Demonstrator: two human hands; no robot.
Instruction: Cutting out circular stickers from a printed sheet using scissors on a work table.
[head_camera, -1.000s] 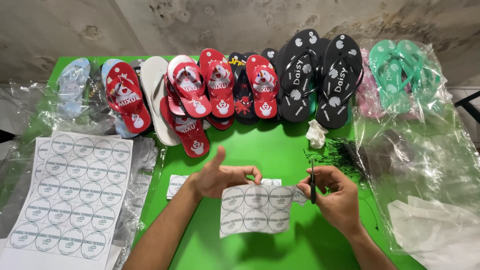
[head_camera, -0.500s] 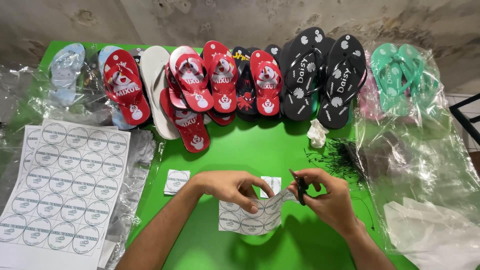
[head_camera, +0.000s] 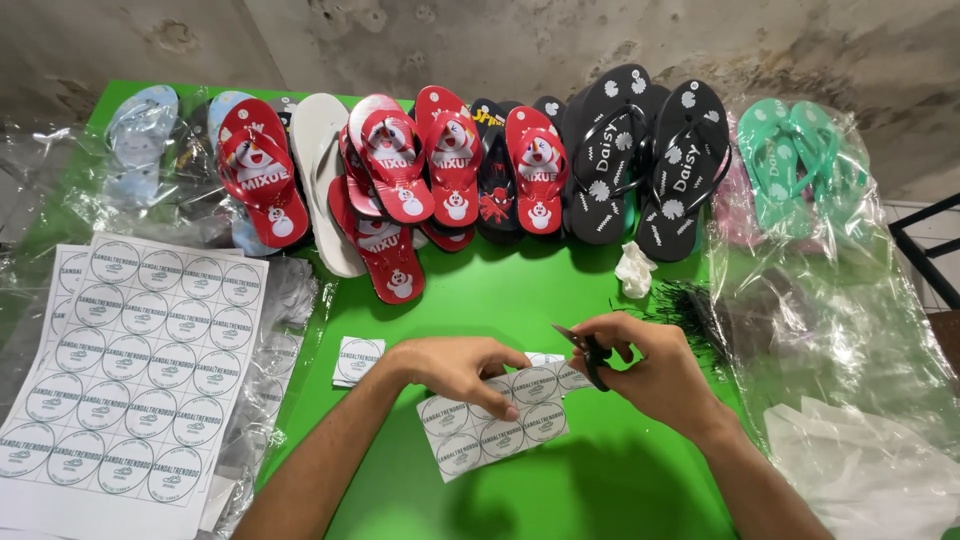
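Observation:
My left hand (head_camera: 458, 369) grips the upper edge of a small white sheet of round labels (head_camera: 488, 432) and holds it over the green table (head_camera: 520, 300). My right hand (head_camera: 645, 365) is closed around small black scissors (head_camera: 590, 352), whose blades point left at the sheet's top right corner. The hands sit close together at the table's near middle. A single cut square label (head_camera: 357, 360) lies on the green surface just left of my left wrist.
A large sheet of round labels (head_camera: 130, 365) lies at the left. Red, white, black and blue flip-flops (head_camera: 450, 170) line the far edge, green ones (head_camera: 795, 165) in clear plastic at right. Crumpled white paper (head_camera: 634, 270), black ties (head_camera: 690, 300) and plastic bags (head_camera: 860, 470) lie at right.
The small label sheet, earlier held flat and spread, is now gathered toward my hands. My right hand turned the scissors from upright to pointing left at the sheet's edge.

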